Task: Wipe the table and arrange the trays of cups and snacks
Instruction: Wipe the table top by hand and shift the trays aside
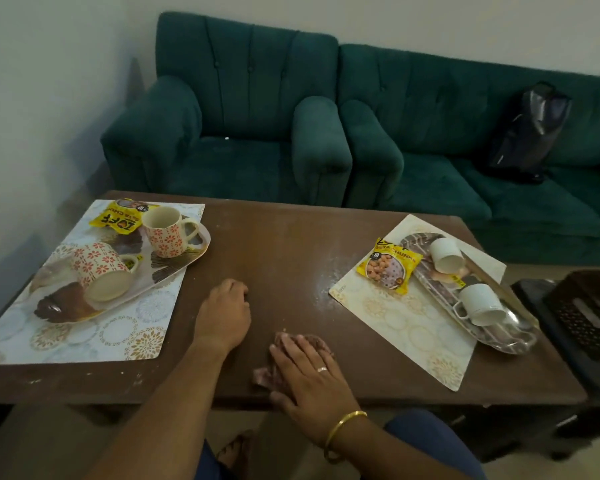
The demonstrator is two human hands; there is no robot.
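Observation:
My right hand (307, 372) lies flat on a brownish cloth (312, 342) near the front edge of the brown table (278, 244). My left hand (224, 315) rests on the bare wood, fingers curled under, holding nothing. At the left, a patterned tray (174, 268) carries an upright flowered mug (165, 232), a tipped flowered mug (101, 271) and a yellow snack packet (118, 216). At the right, a steel tray (510, 336) holds two tipped white cups (447, 254) (482, 303), with a yellow snack packet (390, 268) at its edge. White crumbs (326, 271) dust the wood.
Each tray sits on a pale placemat (94, 334) (409, 327). A green armchair (229, 116) and green sofa (465, 133) stand behind the table, with a dark bag (527, 129) on the sofa. A dark crate (589, 313) sits on a stool at the right.

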